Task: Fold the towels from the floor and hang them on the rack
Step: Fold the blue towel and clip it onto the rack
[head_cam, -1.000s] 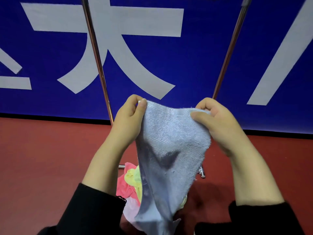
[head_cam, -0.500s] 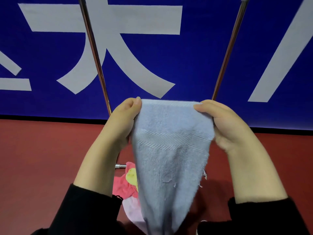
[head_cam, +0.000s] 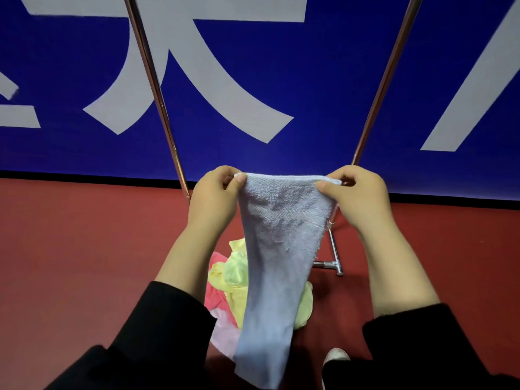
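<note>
Two hands hold one towel up in front of me. My left hand (head_cam: 215, 201) pinches the top left corner of the light blue towel (head_cam: 278, 266) between thumb and fingers. The towel hangs down long and narrow from its top edge, and it is in the air, not on the floor. My right hand (head_cam: 363, 201) pinches the top right corner the same way.

Behind the towel stand the two shiny poles of the rack (head_cam: 153, 88), leaning apart as they go up. Below, on the red floor (head_cam: 84, 263) near the rack's foot, lies a pile of towels (head_cam: 233, 280), yellow, pink and pale pink.

To do this step well, I think I should keep the top edge pulled straight and flat. Then I should bring the two corners together so the sides match, and not let the bottom twist.

Some things I cannot see. The top bar of the rack is cut off above. The towel's bottom end runs out of view by my dark sleeves (head_cam: 157, 333). The pile is partly hidden, so I cannot count it.
</note>
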A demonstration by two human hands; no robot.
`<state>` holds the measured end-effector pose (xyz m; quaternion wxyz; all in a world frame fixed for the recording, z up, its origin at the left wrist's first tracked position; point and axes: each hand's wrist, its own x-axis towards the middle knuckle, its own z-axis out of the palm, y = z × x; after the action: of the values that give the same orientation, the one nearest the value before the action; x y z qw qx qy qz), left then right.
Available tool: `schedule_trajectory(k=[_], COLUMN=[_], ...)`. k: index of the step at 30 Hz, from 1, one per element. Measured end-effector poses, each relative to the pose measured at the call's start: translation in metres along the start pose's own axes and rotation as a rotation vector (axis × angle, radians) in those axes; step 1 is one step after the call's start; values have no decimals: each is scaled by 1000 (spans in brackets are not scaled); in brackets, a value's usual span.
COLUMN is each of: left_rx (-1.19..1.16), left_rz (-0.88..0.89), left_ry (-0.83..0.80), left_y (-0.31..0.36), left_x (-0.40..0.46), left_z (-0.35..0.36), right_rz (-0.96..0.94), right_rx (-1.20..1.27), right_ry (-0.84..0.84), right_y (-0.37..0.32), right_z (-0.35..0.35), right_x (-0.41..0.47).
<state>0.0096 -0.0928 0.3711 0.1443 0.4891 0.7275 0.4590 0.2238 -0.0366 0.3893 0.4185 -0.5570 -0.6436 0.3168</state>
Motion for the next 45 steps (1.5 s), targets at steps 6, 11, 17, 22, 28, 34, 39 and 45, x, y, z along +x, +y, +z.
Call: schedule_trajectory(k=[6, 11, 17, 22, 28, 34, 39, 45], left_rx=[43, 46, 23, 43, 23, -34, -42, -54], left_rz=[0, -75, -97, -82, -65, -72, -57, -41], left_ry=[-3, -5, 29, 55, 18, -6, 18, 30], left_y=[-17, -34, -46, -50, -49, -46, -47, -48], left_x=[3, 8, 13, 18, 17, 15, 18, 22], left_z=[12, 24, 30, 30, 35, 37, 38, 39], right_rz=[-23, -15, 10, -66, -92, -57, -89, -291], right_rx=[-176, -243, -85, 14, -153, -209, -227, -381], right_ry=[-57, -151, -293, -725, -922, -910, -694, -534], right_y=[18, 31, 36, 21, 5, 2, 9, 3], right_z=[8, 21, 32, 30, 37, 38, 51, 56], right_x=[4, 9, 13, 4, -6, -10, -8, -13])
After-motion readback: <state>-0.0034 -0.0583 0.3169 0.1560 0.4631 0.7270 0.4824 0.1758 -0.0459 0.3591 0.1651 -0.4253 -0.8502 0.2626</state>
